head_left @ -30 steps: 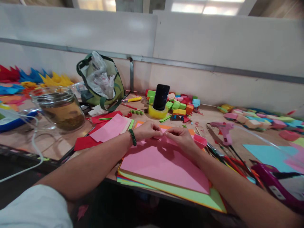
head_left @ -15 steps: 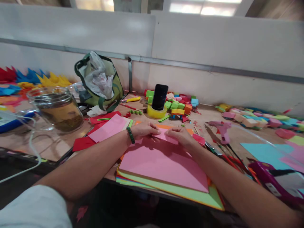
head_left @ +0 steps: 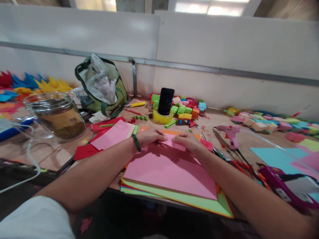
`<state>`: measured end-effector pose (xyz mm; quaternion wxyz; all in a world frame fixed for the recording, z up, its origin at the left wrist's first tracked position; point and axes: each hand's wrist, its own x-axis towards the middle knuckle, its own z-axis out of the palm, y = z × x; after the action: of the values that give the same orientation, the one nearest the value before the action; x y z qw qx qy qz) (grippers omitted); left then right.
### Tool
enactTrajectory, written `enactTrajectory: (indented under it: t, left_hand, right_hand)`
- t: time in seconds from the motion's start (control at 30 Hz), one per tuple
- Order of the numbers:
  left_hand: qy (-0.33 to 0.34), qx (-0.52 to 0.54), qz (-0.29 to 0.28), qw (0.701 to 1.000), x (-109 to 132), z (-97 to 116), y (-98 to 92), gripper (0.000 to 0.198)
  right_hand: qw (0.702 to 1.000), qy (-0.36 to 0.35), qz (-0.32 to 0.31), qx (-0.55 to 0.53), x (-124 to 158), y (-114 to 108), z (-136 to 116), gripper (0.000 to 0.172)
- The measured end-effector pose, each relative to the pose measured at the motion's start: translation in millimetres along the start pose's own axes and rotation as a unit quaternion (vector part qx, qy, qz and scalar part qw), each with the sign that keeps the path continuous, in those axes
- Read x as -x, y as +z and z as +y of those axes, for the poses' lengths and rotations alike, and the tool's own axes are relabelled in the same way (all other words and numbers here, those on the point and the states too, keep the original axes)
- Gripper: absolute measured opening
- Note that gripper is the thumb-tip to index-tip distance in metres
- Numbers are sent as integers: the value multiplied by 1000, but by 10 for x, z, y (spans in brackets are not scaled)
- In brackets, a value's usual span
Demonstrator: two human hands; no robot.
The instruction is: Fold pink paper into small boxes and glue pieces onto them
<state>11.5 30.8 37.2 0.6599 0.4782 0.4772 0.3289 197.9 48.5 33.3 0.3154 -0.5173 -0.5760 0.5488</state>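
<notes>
My left hand [head_left: 152, 136], with a green bead bracelet at its wrist, and my right hand [head_left: 187, 142] rest side by side on a small pink paper piece [head_left: 173, 142]. Both hands press it with curled fingers, thumbs and fingertips pinching its edges. The piece lies at the far end of a stack of coloured paper sheets [head_left: 169, 174], pink on top, green and orange below. The fingertips partly hide the piece.
A glass jar [head_left: 58, 114] and a green bag [head_left: 102, 86] stand at the left. A phone [head_left: 165, 101] leans in a yellow tape roll among coloured paper boxes [head_left: 185, 109]. A pink glue gun [head_left: 230, 134], scissors and blue paper [head_left: 276, 157] lie at the right.
The hands lowered the small pink piece from a raised pinch onto the stack and now press it flat. The view drifted slightly left.
</notes>
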Motion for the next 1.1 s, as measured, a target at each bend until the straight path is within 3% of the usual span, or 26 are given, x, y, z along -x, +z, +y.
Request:
enactTrajectory:
  t: [0.4,0.6,0.7,0.9,1.0,1.1]
  left_hand:
    - [3,33,5,999,-47,13,-141,21]
    - [18,41,55,997,-34,103,-289,11]
    - [29,47,66,996,-23,137,-305,10]
    - [31,46,25,998,-36,75,-163,25]
    - [9,35,1,999,-44,55,-178,25]
    - [-36,-4,-36,999,-37,58,-235,24]
  right_hand:
    - [998,-1,-36,-55,-56,-126,-4,17]
    - [996,-36,24,-79,-88,-297,-71,10]
    - [991,-62,63,-97,-93,-310,-97,15]
    - [993,-90,-25,-79,-21,-104,-67,44]
    - [993,-100,-28,-61,-11,-70,-47,43]
    - [997,-54,-38,-45,-25,-85,-32,43]
